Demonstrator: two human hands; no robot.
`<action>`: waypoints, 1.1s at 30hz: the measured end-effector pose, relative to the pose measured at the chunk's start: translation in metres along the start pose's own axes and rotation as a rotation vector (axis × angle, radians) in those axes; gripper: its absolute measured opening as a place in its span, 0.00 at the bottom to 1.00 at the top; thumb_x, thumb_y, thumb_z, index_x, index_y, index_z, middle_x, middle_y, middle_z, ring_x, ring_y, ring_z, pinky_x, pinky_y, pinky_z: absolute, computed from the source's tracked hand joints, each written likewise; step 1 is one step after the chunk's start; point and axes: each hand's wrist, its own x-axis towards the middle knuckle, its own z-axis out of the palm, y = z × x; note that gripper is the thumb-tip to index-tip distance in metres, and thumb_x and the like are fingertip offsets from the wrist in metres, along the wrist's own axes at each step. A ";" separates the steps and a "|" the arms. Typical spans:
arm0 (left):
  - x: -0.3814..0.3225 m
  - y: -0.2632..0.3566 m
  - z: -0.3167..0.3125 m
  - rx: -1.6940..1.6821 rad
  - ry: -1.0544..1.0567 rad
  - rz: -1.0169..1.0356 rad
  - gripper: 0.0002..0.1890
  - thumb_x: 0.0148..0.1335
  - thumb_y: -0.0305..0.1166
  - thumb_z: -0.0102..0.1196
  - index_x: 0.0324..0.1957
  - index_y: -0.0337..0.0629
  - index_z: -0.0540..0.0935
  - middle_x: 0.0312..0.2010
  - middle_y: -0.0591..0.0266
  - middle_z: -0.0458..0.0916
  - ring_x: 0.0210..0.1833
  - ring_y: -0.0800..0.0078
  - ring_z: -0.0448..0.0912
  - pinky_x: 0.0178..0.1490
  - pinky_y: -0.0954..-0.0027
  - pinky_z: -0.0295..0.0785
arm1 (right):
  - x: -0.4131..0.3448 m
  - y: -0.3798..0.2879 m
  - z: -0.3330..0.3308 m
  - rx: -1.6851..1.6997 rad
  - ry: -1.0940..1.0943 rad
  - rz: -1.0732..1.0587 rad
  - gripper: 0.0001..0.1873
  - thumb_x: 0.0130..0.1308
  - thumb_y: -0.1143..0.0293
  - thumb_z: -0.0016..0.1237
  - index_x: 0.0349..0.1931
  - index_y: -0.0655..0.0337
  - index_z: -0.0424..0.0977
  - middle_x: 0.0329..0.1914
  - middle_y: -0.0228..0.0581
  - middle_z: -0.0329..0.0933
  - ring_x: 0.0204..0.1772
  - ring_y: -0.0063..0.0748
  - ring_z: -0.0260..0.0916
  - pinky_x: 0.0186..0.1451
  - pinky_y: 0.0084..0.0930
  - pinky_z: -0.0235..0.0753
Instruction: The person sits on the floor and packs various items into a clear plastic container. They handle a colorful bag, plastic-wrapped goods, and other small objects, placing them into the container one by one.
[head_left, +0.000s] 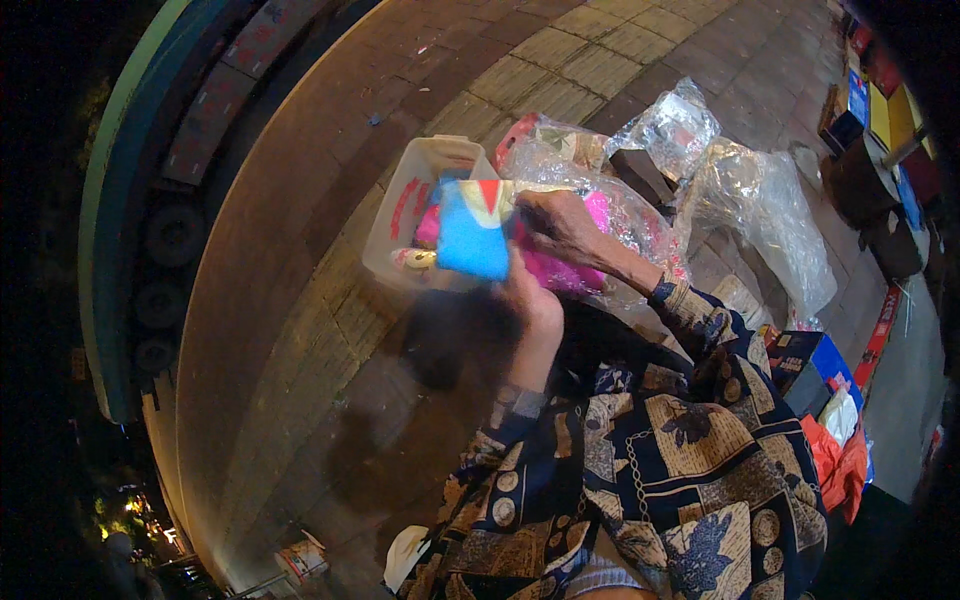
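Observation:
My left hand (534, 296) grips the lower right edge of a flat blue item (472, 236), which has a pale and red patterned upper part. My right hand (559, 225) is closed at the upper right edge of the same item, its fingertips partly hidden. What the item is, I cannot tell. It is held over the right side of a translucent plastic tub (386, 199) with red marks on its wall. Inside the tub lie pink and blue things and a small yellowish packet (416, 259). Beside my right hand, bright pink packets (562, 271) lie among clear plastic wrap.
Crumpled clear plastic bags (772, 217) spread over the paving to the right, around a dark box (641, 176). A blue box (806, 364) and a red bag (840, 465) are at the lower right. A white container (302, 561) stands at the lower left.

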 end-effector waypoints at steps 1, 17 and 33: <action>-0.007 -0.004 0.003 0.058 -0.034 0.055 0.22 0.67 0.34 0.52 0.60 0.35 0.70 0.59 0.57 0.71 0.60 0.64 0.70 0.65 0.61 0.64 | 0.002 -0.001 0.002 0.023 0.047 -0.023 0.08 0.52 0.71 0.53 0.30 0.63 0.71 0.26 0.55 0.73 0.32 0.60 0.71 0.34 0.43 0.70; -0.053 -0.015 -0.028 0.470 -0.304 0.062 0.24 0.51 0.22 0.61 0.52 0.34 0.73 0.46 0.62 0.75 0.47 0.71 0.74 0.55 0.67 0.69 | -0.072 -0.033 -0.065 0.877 0.214 0.554 0.04 0.63 0.72 0.50 0.34 0.63 0.73 0.24 0.29 0.74 0.23 0.15 0.68 0.28 0.14 0.66; -0.040 -0.002 -0.032 0.194 -0.007 -0.097 0.16 0.53 0.21 0.54 0.46 0.35 0.77 0.41 0.64 0.77 0.45 0.70 0.75 0.55 0.67 0.69 | -0.027 -0.046 -0.045 0.940 0.167 0.580 0.04 0.64 0.72 0.49 0.34 0.63 0.73 0.25 0.30 0.74 0.27 0.18 0.69 0.31 0.16 0.67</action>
